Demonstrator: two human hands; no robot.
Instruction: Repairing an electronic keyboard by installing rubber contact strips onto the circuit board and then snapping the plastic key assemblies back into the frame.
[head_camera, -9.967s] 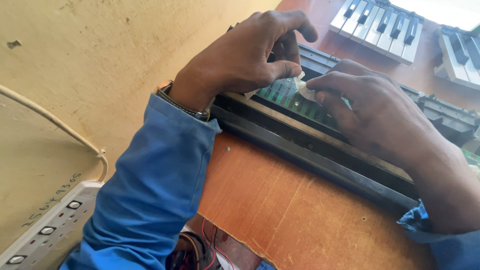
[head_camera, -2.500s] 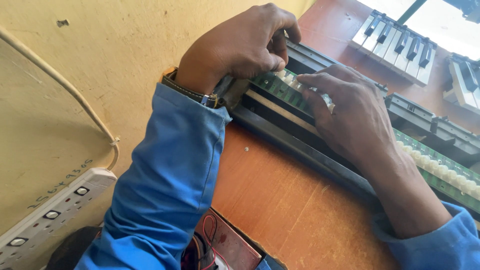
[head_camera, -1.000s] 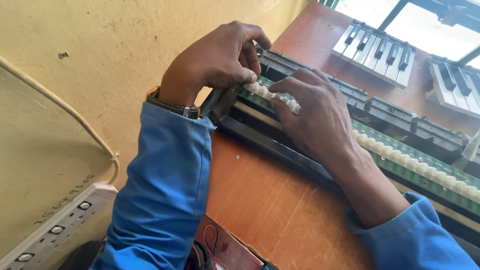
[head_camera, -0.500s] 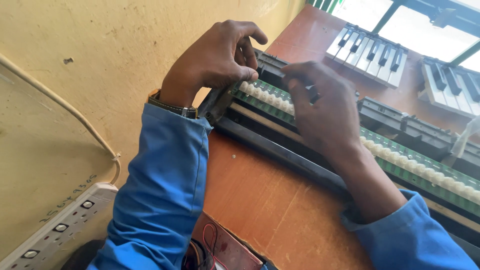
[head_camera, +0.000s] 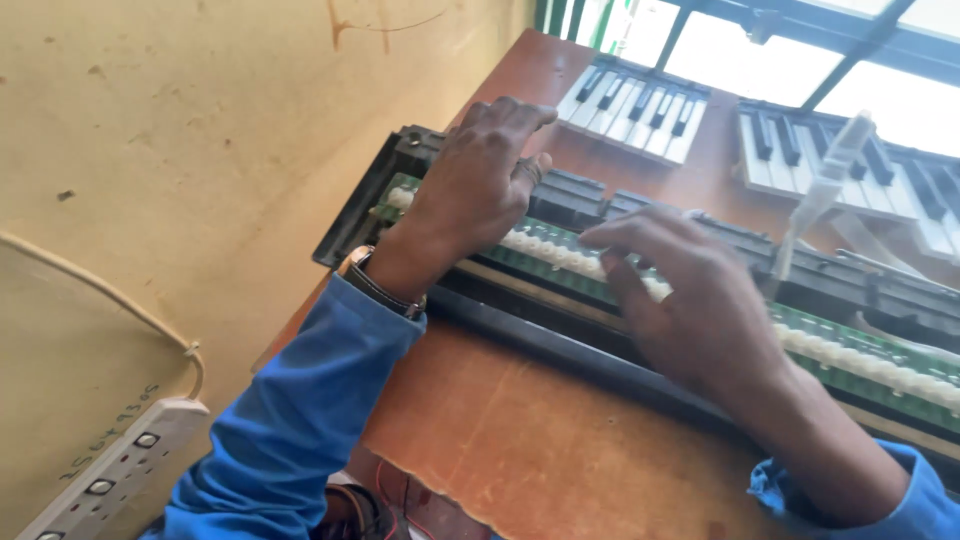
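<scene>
Green circuit board (head_camera: 850, 375) with a row of pale rubber contact domes (head_camera: 560, 255) runs diagonally from the upper middle of the frame down to the right edge, seated in a long black keyboard chassis (head_camera: 560, 345) that lies on a reddish-brown wooden table (head_camera: 520, 440).

The left hand (head_camera: 470, 195) sits at the upper-left end of the chassis, palm down, fingers loosely curled and spread over the black frame and the start of the dome strip; it rests on them, and whether it pinches anything is not clear. A watch with a dark strap (head_camera: 380, 285) circles its wrist above a blue sleeve (head_camera: 290, 430).

The right hand (head_camera: 700, 305) lies in the centre-right of the frame, fingers bent and tips pressed down onto the dome strip on the board, near the left hand but not touching it. It grips nothing that can be seen; its thumb is hidden under the palm.

Beyond the chassis, in the upper right, two loose blocks of black and white piano keys (head_camera: 635, 100) lie on the table near a bright window. A whitish flat ribbon cable (head_camera: 815, 200) rises from the chassis just right of the right hand.

A yellow wall fills the left side; a white power strip (head_camera: 110, 475) is at the lower left with a pale cord (head_camera: 100, 295) curving above it.
</scene>
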